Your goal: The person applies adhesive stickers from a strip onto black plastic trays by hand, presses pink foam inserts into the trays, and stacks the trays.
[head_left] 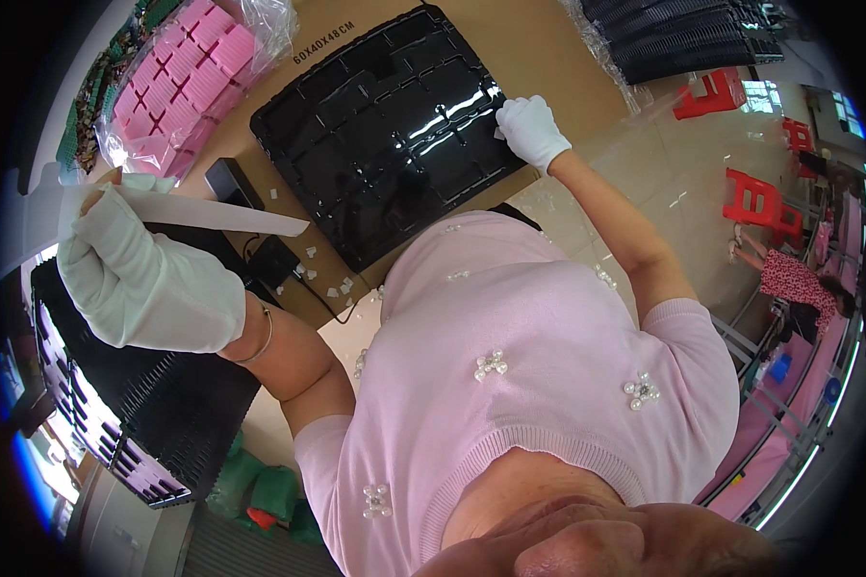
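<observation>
A shiny black moulded plastic tray [375, 135] with shallow compartments lies on brown cardboard in front of me. My right hand [531, 133], in a white glove, is closed at the tray's right edge, its fingertips partly hidden. Raised at the left, my left hand [149, 264] wears a white glove with some bare fingertips showing. Its thumb and finger pinch a white strip [231, 213], which reaches right toward the tray's lower left edge. A pale translucent sheet [34, 226] shows beyond that hand; whether it joins the strip I cannot tell.
Pink moulded pieces in clear plastic [178, 82] stand at the far left. Small white scraps [337, 288] lie near a black adapter [274, 260] with a cable. Stacked black trays [154, 385] stand at my left, more [678, 43] far right. Red stools [751, 197] and another person [799, 288] are at right.
</observation>
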